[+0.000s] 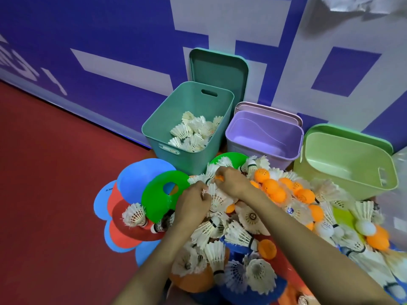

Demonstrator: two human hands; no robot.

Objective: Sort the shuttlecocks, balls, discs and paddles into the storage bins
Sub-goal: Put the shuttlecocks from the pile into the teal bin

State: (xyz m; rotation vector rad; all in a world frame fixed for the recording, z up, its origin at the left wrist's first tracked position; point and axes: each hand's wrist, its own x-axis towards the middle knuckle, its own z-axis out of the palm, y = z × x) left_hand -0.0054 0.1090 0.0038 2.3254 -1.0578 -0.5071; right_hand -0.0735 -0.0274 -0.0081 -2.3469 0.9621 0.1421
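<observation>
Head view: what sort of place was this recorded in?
Likely an indoor sports hall or club: red court-style floor, a blue-and-white printed wall barrier, and a heap of feather shuttlecocks, orange balls and flat discs beside three plastic bins.

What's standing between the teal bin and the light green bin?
The purple bin stands there, with nothing visible inside, in the head view.

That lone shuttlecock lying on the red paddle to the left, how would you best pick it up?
Likely best: pinch the shuttlecock across its feather skirt, from above. It lies on its side on the red paddle, clear of the heap, so the flared skirt's top is exposed.
</observation>
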